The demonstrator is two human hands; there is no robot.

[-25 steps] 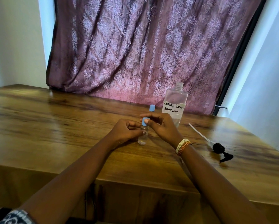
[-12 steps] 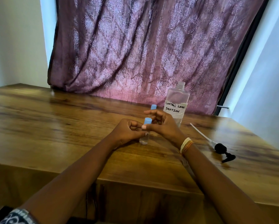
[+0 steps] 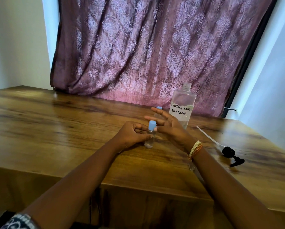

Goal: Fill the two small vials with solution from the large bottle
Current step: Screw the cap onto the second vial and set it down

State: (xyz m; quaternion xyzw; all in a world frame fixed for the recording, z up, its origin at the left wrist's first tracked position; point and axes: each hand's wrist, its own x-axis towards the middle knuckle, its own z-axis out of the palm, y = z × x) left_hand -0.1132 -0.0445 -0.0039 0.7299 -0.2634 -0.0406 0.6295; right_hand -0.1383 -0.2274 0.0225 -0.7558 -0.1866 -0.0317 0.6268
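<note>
A small clear vial [image 3: 149, 140] with a blue cap stands upright on the wooden table [image 3: 56, 129]. My left hand [image 3: 132, 135] grips its body from the left. My right hand [image 3: 167, 125] is just right of the cap with its fingers spread, holding nothing. Behind my right fingers a second blue-capped vial [image 3: 159, 108] shows only its cap. The large clear bottle [image 3: 182, 105], labelled "Contact Lens Solution", stands uncapped at the back right with liquid low in it.
A black pump head with its white tube [image 3: 228, 152] lies on the table at the right. A purple curtain [image 3: 146, 47] hangs behind the table. The table's front edge runs below my forearms.
My right hand has let go of the blue cap and spread its fingers, moving slightly right. My left hand keeps hold of the vial.
</note>
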